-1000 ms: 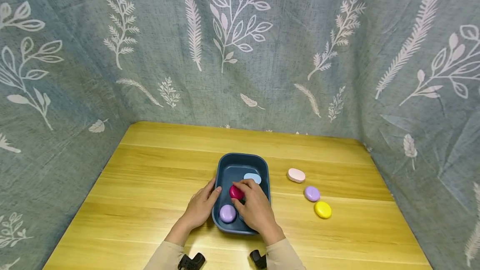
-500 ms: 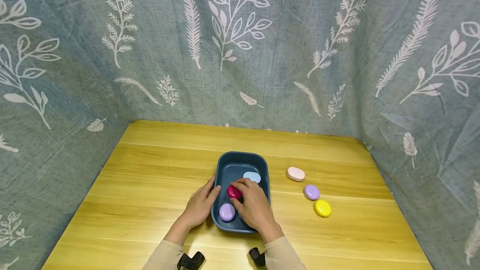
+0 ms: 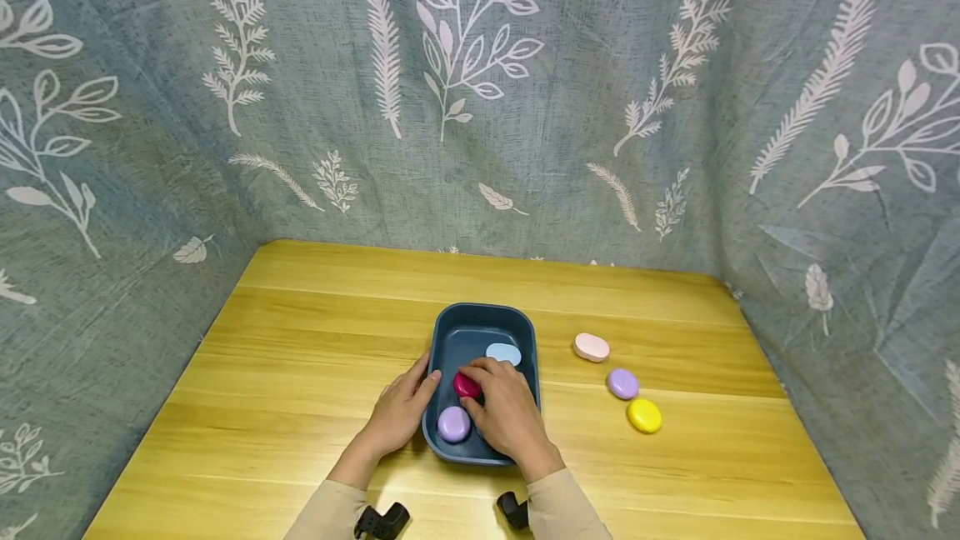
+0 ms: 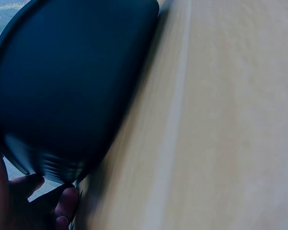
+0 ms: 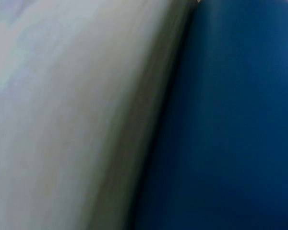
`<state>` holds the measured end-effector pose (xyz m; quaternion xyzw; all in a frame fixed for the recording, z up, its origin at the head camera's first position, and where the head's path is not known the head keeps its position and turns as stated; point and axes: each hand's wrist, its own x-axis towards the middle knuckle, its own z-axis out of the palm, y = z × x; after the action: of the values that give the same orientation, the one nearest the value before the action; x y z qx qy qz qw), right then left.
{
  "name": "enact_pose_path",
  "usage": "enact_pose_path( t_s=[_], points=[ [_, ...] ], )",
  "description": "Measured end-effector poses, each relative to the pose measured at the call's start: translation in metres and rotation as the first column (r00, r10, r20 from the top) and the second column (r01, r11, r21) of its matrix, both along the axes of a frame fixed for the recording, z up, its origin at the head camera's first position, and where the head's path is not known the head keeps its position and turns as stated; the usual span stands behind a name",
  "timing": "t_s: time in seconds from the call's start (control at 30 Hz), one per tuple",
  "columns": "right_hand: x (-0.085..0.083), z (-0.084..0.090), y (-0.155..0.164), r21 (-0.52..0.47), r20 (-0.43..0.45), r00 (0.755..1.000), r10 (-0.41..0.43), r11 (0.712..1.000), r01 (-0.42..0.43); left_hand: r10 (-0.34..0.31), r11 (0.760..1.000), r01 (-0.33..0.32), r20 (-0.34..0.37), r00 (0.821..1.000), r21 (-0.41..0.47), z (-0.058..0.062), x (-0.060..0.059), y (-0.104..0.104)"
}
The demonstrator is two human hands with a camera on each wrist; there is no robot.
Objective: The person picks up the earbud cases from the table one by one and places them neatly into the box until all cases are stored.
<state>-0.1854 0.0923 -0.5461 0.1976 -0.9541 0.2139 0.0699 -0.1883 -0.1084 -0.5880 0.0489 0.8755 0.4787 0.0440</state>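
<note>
The blue box (image 3: pixel 461 343) sits on the wood table (image 3: pixel 300 340), low in the middle of the frame, where both hands can get to it. The left hand (image 3: pixel 397 411) grips its left side. The thumb goes over the top edge and the other fingers lie along the outside, most likely so the box does not slide. In the left wrist picture, fingertips touch the box at the lower left.

The right hand (image 3: pixel 506 407) reaches over the box's right side and bends down into it. It pinches the red piece (image 3: pixel 466 384) by its edges, with the thumb nearer the bottom of the frame and the fingers above. That seems a good way to hold a small, smooth, round thing. I cannot tell if the red piece touches the box floor. The right wrist picture is too blurry to help.

Also in the box, the purple piece (image 3: pixel 453 424) lies at the lower left, and the light blue piece (image 3: pixel 503 353) lies just above the right hand. Right of the box, the pink piece (image 3: pixel 592 347), the other purple piece (image 3: pixel 623 383) and the yellow piece (image 3: pixel 645 416) lie in a slanting row. Both arms come up from the bottom edge, leaning in toward each other.
</note>
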Motion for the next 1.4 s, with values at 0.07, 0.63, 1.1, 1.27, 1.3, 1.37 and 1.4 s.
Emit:
enact_pose_path(
  t_s=[0.07, 0.63, 1.1, 1.27, 1.3, 1.37, 1.4],
  points=[
    [-0.0005, 0.0001, -0.0004, 0.011, -0.001, 1.000, 0.003, 1.000, -0.003, 0.000, 1.000, 0.000, -0.007, 1.000, -0.004, -0.0004, 0.0000, 0.0000],
    [-0.0047, -0.0020, -0.0047, 0.066, 0.018, 1.000, 0.009, 0.998, -0.010, -0.004, 1.000, 0.004, -0.003, 1.000, 0.001, -0.0021, -0.0001, -0.0004],
    [-0.0047, -0.0033, -0.0050, 0.067, 0.012, 1.000, 0.023, 0.997, -0.023, -0.004, 1.000, 0.004, -0.004, 1.000, -0.010, -0.0030, -0.0011, -0.0003],
    [-0.0047, -0.0035, -0.0049, 0.060, 0.005, 1.000, 0.027, 0.998, -0.028, -0.001, 1.000, 0.001, -0.006, 1.000, -0.013, -0.0025, -0.0012, 0.0002],
    [-0.0048, -0.0034, -0.0049, 0.057, 0.004, 1.000, 0.028, 0.998, -0.028, -0.001, 1.000, 0.001, -0.008, 1.000, -0.015, -0.0022, -0.0010, 0.0003],
    [-0.0049, -0.0032, -0.0049, 0.054, 0.005, 1.000, 0.028, 0.998, -0.028, -0.001, 1.000, 0.000, -0.010, 1.000, -0.016, -0.0021, -0.0012, 0.0005],
    [-0.0049, -0.0030, -0.0049, 0.052, 0.007, 1.000, 0.028, 0.998, -0.028, 0.000, 1.000, 0.000, -0.009, 1.000, -0.016, -0.0021, -0.0012, 0.0006]
  ],
)
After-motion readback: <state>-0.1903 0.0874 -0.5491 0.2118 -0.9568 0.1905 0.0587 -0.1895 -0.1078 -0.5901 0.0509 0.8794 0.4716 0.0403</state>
